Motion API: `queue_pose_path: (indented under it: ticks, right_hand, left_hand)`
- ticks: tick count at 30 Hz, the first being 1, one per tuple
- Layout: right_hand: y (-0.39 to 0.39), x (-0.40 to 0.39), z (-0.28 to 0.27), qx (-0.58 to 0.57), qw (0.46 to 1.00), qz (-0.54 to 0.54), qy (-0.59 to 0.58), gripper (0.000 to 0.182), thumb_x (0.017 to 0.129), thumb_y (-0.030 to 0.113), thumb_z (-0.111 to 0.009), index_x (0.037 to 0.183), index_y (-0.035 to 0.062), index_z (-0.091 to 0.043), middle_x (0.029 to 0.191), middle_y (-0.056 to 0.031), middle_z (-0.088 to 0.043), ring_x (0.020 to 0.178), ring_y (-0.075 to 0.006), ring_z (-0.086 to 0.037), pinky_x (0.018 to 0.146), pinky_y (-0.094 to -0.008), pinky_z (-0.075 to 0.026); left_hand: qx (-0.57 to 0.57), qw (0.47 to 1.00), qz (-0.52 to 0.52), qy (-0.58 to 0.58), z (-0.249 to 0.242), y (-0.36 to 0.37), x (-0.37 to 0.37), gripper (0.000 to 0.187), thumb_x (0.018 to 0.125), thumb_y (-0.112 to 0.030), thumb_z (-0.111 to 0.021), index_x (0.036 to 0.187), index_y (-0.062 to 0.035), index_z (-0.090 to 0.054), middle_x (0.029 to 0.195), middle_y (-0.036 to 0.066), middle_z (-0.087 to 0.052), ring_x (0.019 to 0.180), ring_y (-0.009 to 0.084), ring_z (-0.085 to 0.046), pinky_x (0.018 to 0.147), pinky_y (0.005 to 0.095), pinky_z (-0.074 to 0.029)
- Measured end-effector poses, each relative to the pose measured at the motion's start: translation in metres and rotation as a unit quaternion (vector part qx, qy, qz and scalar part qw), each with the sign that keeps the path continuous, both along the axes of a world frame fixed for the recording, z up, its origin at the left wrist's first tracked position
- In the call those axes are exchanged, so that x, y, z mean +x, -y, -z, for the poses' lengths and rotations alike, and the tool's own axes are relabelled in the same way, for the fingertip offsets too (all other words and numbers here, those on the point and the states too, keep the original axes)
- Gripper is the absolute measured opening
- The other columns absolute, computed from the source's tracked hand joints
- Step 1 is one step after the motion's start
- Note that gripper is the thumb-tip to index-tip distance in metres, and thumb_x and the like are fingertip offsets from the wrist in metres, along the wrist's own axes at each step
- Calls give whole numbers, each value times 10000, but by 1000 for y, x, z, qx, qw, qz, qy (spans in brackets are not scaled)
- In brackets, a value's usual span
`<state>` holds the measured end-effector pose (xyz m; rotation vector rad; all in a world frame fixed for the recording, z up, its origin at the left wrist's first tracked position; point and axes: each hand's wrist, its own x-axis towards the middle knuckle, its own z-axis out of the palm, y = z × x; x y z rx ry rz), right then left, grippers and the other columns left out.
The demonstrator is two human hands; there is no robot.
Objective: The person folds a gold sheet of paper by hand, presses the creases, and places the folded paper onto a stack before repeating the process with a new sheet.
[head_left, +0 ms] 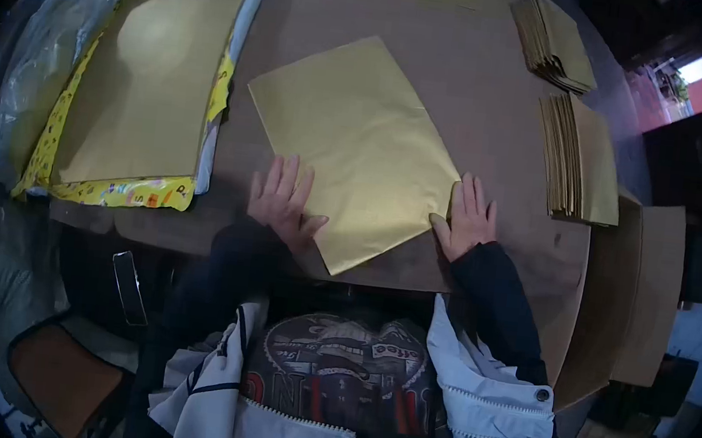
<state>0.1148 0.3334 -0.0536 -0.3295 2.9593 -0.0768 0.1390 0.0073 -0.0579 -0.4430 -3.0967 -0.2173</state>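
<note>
A golden-brown sheet of paper (360, 134), looking folded, lies turned at an angle on the brown table (296, 8) in front of me. On its left edge rests my left hand (285, 199), fingers spread and pointing away from me, thumb over the paper. At the right corner my right hand (468, 217) lies with fingers extended, its thumb and fingertips touching the paper's edge. Neither hand is wrapped around anything.
Large brown sheets (157, 70) lie at left in yellow printed wrapping (140, 194). Two bundles of folded brown paper stand at right, a near one (597, 159) and a far one (562, 40). An open cardboard box (651, 293) sits beside the table's right edge; a chair (65, 377) is lower left.
</note>
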Motion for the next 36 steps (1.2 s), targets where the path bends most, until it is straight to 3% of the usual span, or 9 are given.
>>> queue_pose_path:
  ticks: [3, 6, 17, 21, 28, 30, 31, 33, 36]
  right_hand:
    - [-1, -21, -10, 36, 998, -35, -26, 668, 878, 421, -516, 1370, 2, -345, 1471, -205, -266, 1358, -370, -248, 1076, -556, -219]
    - [10, -57, -29, -35, 996, -66, -57, 373, 849, 297, -604, 1098, 18, -593, 1182, -166, -563, 1120, -339, -505, 940, -424, -419]
    - [66, -193, -2, -100, 993, 35, -46, 381, 848, 351, -589, 1019, 15, -643, 977, -218, -641, 944, -369, -600, 826, -421, -474]
    - [47, -221, 21, -185, 980, 54, 47, 412, 837, 398, -568, 948, 16, -674, 944, -205, -658, 900, -349, -625, 789, -414, -478]
    - [58, -207, 3, -125, 991, 52, -13, 452, 801, 432, -592, 896, -4, -665, 905, -207, -658, 873, -329, -636, 764, -407, -484]
    - [62, -210, 3, -142, 988, 52, -27, 453, 798, 432, -596, 889, -6, -661, 885, -207, -656, 847, -331, -633, 748, -407, -482]
    - [65, -211, 3, -157, 985, 51, -41, 454, 794, 432, -600, 883, -9, -658, 866, -208, -653, 820, -333, -631, 732, -407, -480]
    - [73, -207, 5, -179, 982, 30, -55, 446, 798, 424, -603, 867, -14, -654, 837, -200, -649, 778, -325, -620, 710, -402, -473]
    - [82, -214, 5, -234, 972, 37, -5, 384, 822, 357, -619, 833, -27, -634, 715, -140, -608, 655, -226, -556, 634, -364, -440]
  left_hand:
    - [48, 999, -19, -7, 2, 6, 8, 755, 797, -521, -596, 1361, -56, -409, 1464, 214, -279, 1355, 396, -265, 1020, 629, -251]
    - [59, 998, 4, -6, -5, 7, 6, 718, 777, -496, -636, 1355, -121, -435, 1446, 195, -312, 1353, 383, -267, 1010, 644, -256]
    - [133, 981, 131, 51, 3, -12, 57, 438, 808, -280, -621, 1238, -227, -558, 1436, 17, -392, 1372, 240, -300, 1060, 631, -211]
    - [139, 977, 157, 32, 17, -9, 77, 466, 808, -246, -623, 1262, -206, -527, 1410, 5, -428, 1357, 222, -330, 1059, 630, -210]
    - [269, 957, 72, 86, 0, 4, 79, 552, 765, -96, -622, 1297, -89, -472, 1345, 120, -468, 1284, 266, -416, 1071, 493, -291]
    - [486, 872, 8, 63, -1, 11, 73, 557, 779, -41, -603, 1312, -45, -441, 1303, 150, -491, 1218, 254, -478, 1037, 387, -359]
    - [485, 873, 8, 60, 2, 13, 69, 557, 779, -41, -603, 1312, -45, -441, 1303, 150, -491, 1218, 254, -478, 1037, 387, -359]
    - [744, 641, -135, 133, 11, 19, 59, 553, 825, -30, -586, 1346, -37, -400, 1291, 131, -502, 1197, 227, -487, 1004, 337, -388]
    - [786, 563, -204, 155, 8, 37, 21, 618, 852, -43, -592, 1396, 0, -303, 1371, 157, -418, 1256, 244, -426, 1013, 334, -376]
